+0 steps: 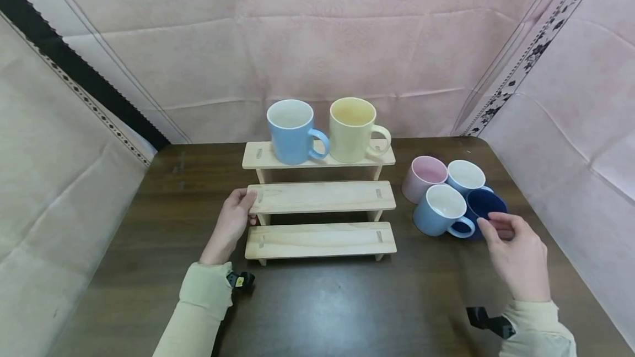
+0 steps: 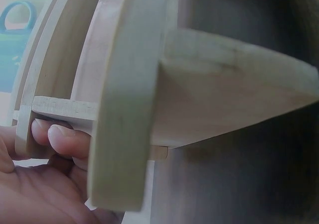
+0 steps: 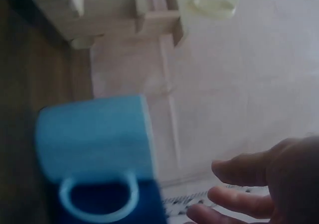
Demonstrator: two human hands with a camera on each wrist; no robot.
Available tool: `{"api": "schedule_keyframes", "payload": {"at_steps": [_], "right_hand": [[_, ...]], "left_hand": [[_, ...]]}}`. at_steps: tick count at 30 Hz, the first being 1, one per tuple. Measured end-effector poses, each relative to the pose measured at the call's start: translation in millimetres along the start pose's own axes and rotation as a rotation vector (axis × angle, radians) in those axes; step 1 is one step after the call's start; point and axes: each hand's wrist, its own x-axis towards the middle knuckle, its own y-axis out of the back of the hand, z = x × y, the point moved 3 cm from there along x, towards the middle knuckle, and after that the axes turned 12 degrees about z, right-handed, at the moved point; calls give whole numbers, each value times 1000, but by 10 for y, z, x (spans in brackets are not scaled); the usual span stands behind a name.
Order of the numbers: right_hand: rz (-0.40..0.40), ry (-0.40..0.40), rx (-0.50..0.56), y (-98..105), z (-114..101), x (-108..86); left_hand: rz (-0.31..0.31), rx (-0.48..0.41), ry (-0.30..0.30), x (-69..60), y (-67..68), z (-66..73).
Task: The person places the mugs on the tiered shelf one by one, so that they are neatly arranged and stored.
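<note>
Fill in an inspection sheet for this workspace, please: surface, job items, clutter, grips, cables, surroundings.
Surface: brown wood-grain table, glossy reflection near the front.
Job items: three-step wooden stand; top step holds a blue mug and a pale yellow mug. At right, a pink mug, front light blue mug, rear light blue mug and dark blue mug, all upright.
Clutter: nothing seen.
Left grip: holds the middle step by its left end.
Right grip: fingers apart at the dark blue mug; contact unclear.
Cables: nothing seen.
Surroundings: creased pale cloth, floral trim.
</note>
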Motion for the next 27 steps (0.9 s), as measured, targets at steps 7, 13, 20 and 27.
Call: {"api": "schedule_keyframes", "payload": {"at_steps": [7, 13, 20, 27], "right_hand": [[-29, -51, -20, -170, 162, -127], [-79, -70, -31, -294, 231, -142], [-145, -117, -20, -397, 283, -145], [-150, -111, 18, -437, 291, -151]], "left_hand": [[3, -13, -5, 5, 5, -3], [-4, -3, -8, -3, 3, -10], [1, -4, -17, 1, -1, -2], [5, -2, -10, -1, 0, -8]]}}
